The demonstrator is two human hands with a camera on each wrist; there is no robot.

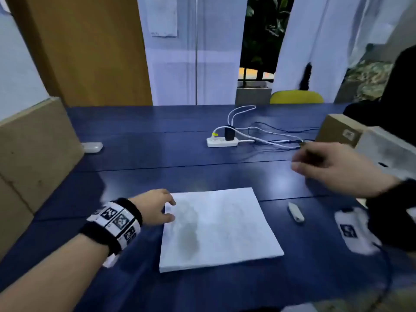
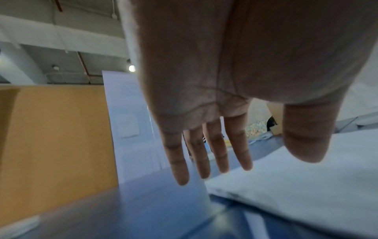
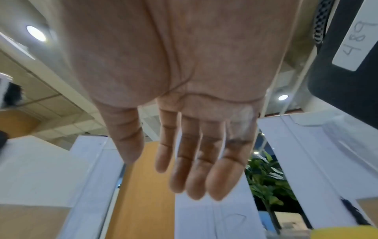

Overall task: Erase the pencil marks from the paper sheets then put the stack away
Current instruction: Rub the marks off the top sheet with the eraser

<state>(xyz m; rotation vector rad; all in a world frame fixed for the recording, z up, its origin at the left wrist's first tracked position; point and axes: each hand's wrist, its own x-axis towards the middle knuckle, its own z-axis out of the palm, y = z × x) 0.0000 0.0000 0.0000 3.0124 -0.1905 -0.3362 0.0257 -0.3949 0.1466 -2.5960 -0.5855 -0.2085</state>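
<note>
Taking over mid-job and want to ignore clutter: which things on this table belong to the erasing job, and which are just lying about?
For the job:
- paper stack, smudged grey, left hand at its left edge
- white eraser right of the stack, untouched
- right hand, open, empty

Lying about:
- power strip with cables
- cardboard box
- small white object, far left

White paper stack lies flat, smudged grey; eraser beside it.

One paper stack, one eraser, two cardboard boxes, one power strip.
</note>
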